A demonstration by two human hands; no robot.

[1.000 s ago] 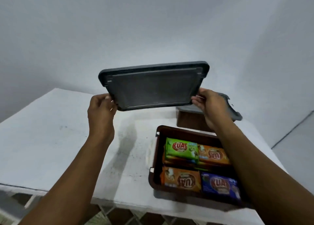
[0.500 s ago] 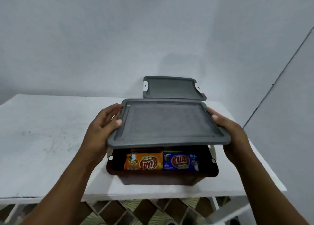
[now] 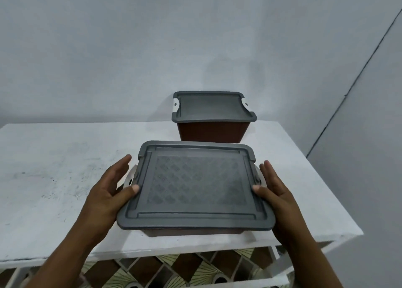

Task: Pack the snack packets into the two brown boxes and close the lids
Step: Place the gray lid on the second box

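Observation:
A grey patterned lid point(image 3: 195, 185) lies flat on top of the near brown box point(image 3: 191, 232), which shows only as a thin brown strip under the lid's front edge. The snack packets inside are hidden. My left hand point(image 3: 111, 192) is at the lid's left edge, thumb on top, fingers spread beside a white latch. At the right edge, my right hand point(image 3: 274, 192) mirrors it, thumb on the lid. Behind stands the second brown box point(image 3: 212, 131) with its own grey lid point(image 3: 212, 107) on it.
Both boxes sit on a white table point(image 3: 54, 179) against a pale wall. The near box is close to the table's front edge. Patterned floor tiles point(image 3: 174, 270) show below the table front.
The lid went from tilted up in the air to lowered flat onto the near box, covering the packets. My view has shifted left and nearer.

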